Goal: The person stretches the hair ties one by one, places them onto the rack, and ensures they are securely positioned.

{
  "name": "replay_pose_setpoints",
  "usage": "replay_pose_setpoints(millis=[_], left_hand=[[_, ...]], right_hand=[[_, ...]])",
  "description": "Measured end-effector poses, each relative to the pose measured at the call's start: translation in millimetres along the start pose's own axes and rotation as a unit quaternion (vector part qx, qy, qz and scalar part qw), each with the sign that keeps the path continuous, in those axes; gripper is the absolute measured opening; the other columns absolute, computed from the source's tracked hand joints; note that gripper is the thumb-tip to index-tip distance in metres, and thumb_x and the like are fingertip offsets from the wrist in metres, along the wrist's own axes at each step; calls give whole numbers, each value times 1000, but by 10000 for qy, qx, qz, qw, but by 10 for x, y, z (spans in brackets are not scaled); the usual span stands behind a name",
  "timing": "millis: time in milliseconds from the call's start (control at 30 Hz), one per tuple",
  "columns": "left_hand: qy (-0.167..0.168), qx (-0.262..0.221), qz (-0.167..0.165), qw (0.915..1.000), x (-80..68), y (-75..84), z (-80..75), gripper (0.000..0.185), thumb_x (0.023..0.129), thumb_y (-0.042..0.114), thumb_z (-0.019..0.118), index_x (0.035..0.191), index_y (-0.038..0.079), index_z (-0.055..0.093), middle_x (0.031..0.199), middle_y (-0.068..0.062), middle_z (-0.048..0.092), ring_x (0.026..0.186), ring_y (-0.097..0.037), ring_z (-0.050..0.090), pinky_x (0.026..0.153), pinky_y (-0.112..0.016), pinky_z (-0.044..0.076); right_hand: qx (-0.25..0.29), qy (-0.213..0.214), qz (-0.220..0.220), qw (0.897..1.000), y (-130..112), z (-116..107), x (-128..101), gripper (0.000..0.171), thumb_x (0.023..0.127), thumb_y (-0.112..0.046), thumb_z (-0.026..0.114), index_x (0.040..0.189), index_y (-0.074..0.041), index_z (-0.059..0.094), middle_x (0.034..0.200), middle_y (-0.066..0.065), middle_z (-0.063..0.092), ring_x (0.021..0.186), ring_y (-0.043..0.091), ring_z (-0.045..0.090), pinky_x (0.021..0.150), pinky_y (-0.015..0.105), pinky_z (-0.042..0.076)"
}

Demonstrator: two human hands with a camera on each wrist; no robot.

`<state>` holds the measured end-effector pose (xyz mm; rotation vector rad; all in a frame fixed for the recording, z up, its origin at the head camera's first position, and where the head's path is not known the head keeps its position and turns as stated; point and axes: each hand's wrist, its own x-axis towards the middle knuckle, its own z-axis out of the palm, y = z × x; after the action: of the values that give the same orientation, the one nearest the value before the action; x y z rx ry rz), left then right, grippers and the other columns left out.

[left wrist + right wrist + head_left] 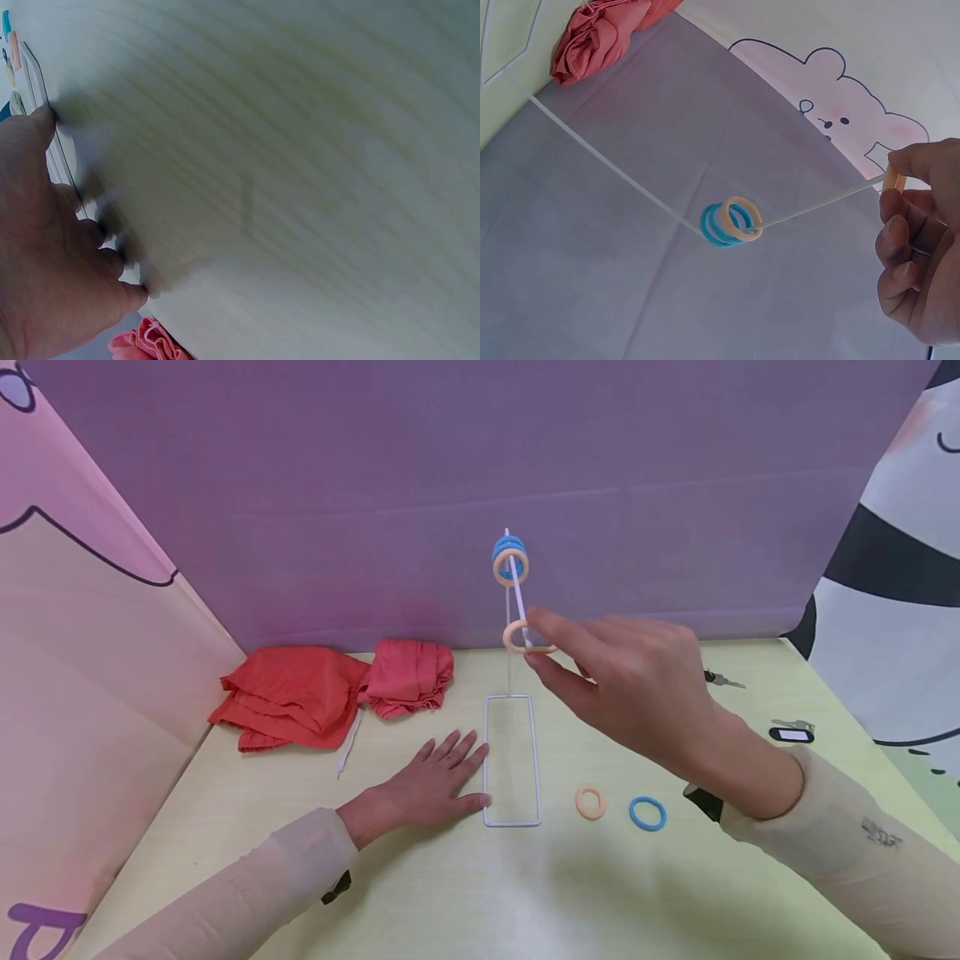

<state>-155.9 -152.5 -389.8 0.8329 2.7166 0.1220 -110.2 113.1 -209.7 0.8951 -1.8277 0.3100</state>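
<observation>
My right hand [637, 677] pinches a peach-orange ring [894, 178] between thumb and fingertips at the near end of a white wire stand's arm [518, 589]. The tip of the arm appears to pass through this ring. Farther back, blue rings [714, 234] and another peach ring [739, 201] hang together on the arm. The stand's rectangular base [536, 768] lies flat on the table. With fingers spread, my left hand [431, 785] rests on the tabletop, its thumb and fingertips touching the left side of the base.
A loose peach ring [590, 802] and a blue ring [648, 813] lie right of the base. Red cloth [300, 693] and a pinkish-red bundle [411, 677] sit at the back left, near a white cord [349, 743]. Keys with a black tag [791, 735] lie at right.
</observation>
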Motion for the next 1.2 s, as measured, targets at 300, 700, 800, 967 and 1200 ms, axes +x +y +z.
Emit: replay_pose_setpoints(millis=[300,700,800,967,1200], left_hand=[[20,12,28,10000,-10,-6,24,81,100,63,42,163,22,11,171,-5,5,158,-32,1,126,-58,7],[94,-29,32,9999,-24,2,21,81,100,62,43,163,21,13,171,-6,6,158,-33,2,125,-58,7],[105,-50,45,9999,-26,5,18,81,100,61,43,163,21,13,171,-6,6,158,-33,2,125,-58,7],[63,-93,45,9999,-31,7,9,81,99,61,44,163,21,13,171,-5,5,158,-33,1,125,-58,7],[-9,-51,37,10000,-13,-4,0,82,99,63,43,163,22,11,171,-4,4,158,-32,-1,126,-58,6]], right_hand=[[-438,-110,30,9990,170,167,20,23,91,-23,69,113,-16,74,52,-1,55,42,16,46,37,28,22],[-539,-263,205,9980,378,435,96,20,95,-23,63,111,-16,73,52,-1,54,41,18,43,39,28,19],[-537,-276,270,9978,411,492,105,20,95,-21,61,111,-15,73,52,0,54,41,18,43,38,29,20],[-544,-307,397,9973,453,563,123,21,94,-20,62,112,-14,72,53,1,55,41,20,44,36,32,22],[-450,-433,481,9969,480,632,161,23,94,-23,65,115,-15,73,54,3,58,41,22,47,36,34,27]])
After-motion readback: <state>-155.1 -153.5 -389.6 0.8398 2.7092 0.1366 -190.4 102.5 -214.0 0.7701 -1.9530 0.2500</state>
